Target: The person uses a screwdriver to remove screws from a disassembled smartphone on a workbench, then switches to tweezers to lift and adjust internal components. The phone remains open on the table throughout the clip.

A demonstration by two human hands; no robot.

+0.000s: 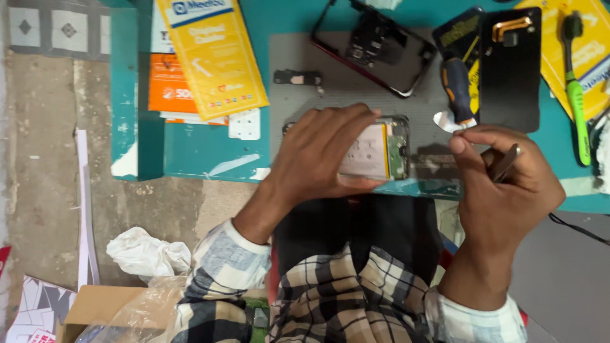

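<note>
Left hand [324,149] palm-down, grip around opened phone [376,149]; right hand [505,184] curled, grip pinching tweezers [505,164].

teal painted tabletop [190,152], flat grey rubber work mat [356,89], glossy yellow cardboard packet [213,57], lime-green plastic-handled brush [577,108], beige-and-black plaid shirt sleeves [219,267]

The left hand [321,152] hides most of the opened phone [375,151].
</note>
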